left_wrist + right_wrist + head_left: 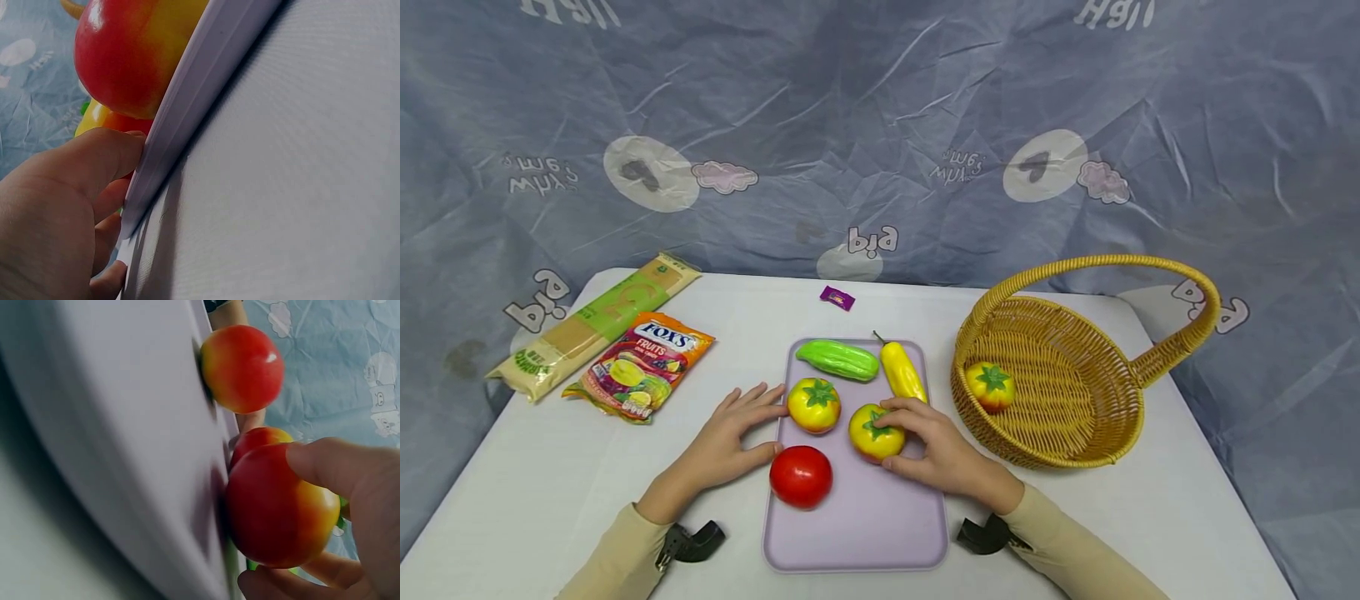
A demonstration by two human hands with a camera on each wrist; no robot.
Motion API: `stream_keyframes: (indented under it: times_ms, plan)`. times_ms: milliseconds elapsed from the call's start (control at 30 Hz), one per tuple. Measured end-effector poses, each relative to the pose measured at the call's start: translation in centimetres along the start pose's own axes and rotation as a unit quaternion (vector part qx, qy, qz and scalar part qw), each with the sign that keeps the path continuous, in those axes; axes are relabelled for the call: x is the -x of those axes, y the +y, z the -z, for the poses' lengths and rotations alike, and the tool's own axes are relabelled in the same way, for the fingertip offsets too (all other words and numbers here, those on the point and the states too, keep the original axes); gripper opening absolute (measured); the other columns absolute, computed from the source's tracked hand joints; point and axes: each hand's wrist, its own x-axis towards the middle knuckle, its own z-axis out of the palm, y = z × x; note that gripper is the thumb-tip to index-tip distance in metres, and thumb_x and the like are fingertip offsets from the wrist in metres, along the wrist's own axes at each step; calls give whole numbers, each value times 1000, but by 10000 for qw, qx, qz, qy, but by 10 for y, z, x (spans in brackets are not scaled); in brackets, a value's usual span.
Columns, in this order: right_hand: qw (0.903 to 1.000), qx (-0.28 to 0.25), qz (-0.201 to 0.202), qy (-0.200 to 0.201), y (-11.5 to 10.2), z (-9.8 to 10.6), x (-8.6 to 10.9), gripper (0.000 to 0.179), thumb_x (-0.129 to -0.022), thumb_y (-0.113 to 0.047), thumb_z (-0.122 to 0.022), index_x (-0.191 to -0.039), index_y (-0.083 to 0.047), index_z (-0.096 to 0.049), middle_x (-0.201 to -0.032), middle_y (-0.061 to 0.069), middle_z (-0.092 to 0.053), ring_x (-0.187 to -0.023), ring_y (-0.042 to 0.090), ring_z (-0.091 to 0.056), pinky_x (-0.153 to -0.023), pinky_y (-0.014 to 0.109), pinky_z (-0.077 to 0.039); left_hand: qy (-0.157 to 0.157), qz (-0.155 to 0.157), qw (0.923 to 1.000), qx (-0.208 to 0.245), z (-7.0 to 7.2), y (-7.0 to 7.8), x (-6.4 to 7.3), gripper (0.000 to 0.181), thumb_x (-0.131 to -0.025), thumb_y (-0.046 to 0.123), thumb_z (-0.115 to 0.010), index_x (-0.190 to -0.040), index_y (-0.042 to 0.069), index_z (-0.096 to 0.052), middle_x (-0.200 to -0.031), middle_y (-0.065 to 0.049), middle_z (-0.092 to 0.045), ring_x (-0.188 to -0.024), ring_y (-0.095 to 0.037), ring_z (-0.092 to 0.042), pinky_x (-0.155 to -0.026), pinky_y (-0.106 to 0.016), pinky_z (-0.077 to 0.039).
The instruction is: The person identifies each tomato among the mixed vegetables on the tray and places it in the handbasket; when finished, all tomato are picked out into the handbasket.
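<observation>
My right hand [936,446] holds a yellow-and-red toy tomato [868,435] with a green leaf top, over the lilac tray [857,542]. In the right wrist view, thumb and fingers lie around that tomato's sides. My left hand [733,437] is at the tray's left edge, fingers spread and holding nothing. Its fingertips are near a second yellow tomato [808,415], and its thumb is near a red tomato [801,483]; whether they touch is unclear. Behind these on the tray lie a green cucumber-like vegetable [838,359] and a yellow pepper [901,371].
To the right stands a wicker basket [1075,400] with a tall handle and one yellow-red tomato [990,387] inside. A candy bag [640,367] and a long noodle-like packet [602,321] lie on the left. One small purple wrapped sweet [837,297] is behind the tray.
</observation>
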Motion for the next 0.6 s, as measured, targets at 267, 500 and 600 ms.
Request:
stream_keyframes:
  times_ms: [267, 500, 600]
  plan:
    - [9998, -120, -108, 76, 1, -7, 1, 50, -77, -16, -88, -121, -14, -65, -142, 16, -61, -132, 33, -60, -113, 44, -48, -20, 49, 10000, -14, 0, 0, 0, 48, -84, 29, -79, -129, 16, -69, -153, -11, -54, -146, -44, -43, -119, -74, -20]
    - [9993, -235, -281, 111, 1, -9, 2, 51, -76, -15, -89, -120, -14, -65, -143, 15, -61, -133, 33, -59, -115, 40, -47, -10, 64, 10000, -18, 0, 0, 0, 48, -84, 29, -79, -129, 16, -69, -153, -11, -54, -146, -44, -43, -120, -73, -20]
    - [9992, -246, -273, 127, 2, -10, 2, 50, -76, -15, -89, -120, -14, -64, -143, 14, -62, -133, 33, -60, -115, 38, -47, -2, 61, 10000, -22, 0, 0, 0, 48, -83, 28, -79, -129, 16, -70, -153, -11, -55, -146, -44, -43, -119, -73, -20]
